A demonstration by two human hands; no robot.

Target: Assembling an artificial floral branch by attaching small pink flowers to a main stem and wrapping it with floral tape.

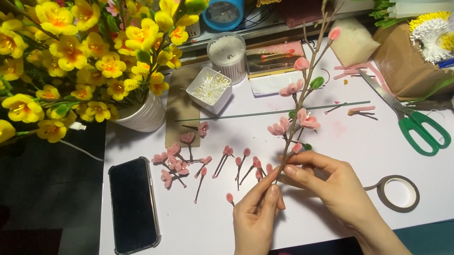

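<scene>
An artificial branch [303,87] with pink blossoms, buds and small green leaves rises diagonally from my hands toward the back of the white table [328,213]. My left hand [256,212] pinches the lower end of its brown stem with fingers and thumb. My right hand [327,181] grips the same stem just above, fingers curled around it. Loose pink buds on short stems [208,166] lie on the table left of my hands.
A black phone [133,205] lies at the left. A tape roll [398,193] sits right of my hands, green-handled scissors [414,117] beyond. A white pot of yellow flowers [143,115], a tray of pins [209,88] and a thin green wire [271,111] lie further back.
</scene>
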